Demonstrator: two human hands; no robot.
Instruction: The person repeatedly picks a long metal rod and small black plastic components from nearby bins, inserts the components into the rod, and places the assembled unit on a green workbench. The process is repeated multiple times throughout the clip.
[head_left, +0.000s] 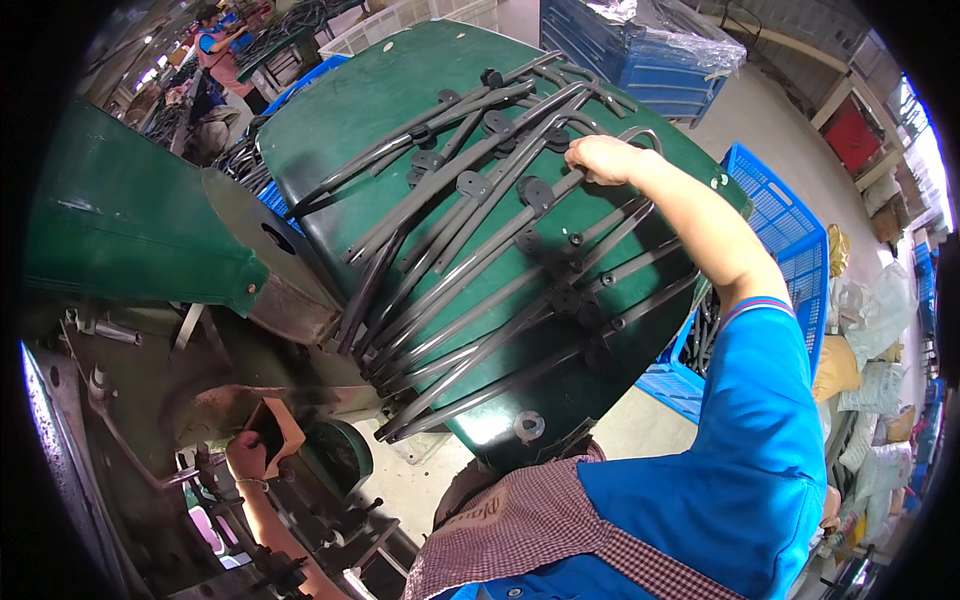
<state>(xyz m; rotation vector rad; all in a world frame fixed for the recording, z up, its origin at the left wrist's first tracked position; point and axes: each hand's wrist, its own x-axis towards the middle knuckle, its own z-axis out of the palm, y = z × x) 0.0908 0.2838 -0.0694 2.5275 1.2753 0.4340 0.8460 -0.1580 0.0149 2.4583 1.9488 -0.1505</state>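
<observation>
My right hand (606, 160) is closed around the upper part of a dark metal tube (487, 251), close to its bent end. This tube lies among several similar bent tubes with black round plastic joints (535, 193), spread over a green tabletop (322, 135). At the lower left, my left hand (247, 454) is at a small open cardboard box (283, 427). Its fingers reach into the box's shadowed opening, so whether they hold anything is hidden.
A green machine (135, 217) with a metal guard stands left of the table. Blue plastic crates (784, 217) sit on the right, one holding dark parts. A blue metal bin (637, 67) is behind. Another person (217, 56) works at the far left. Bags (874, 315) line the right side.
</observation>
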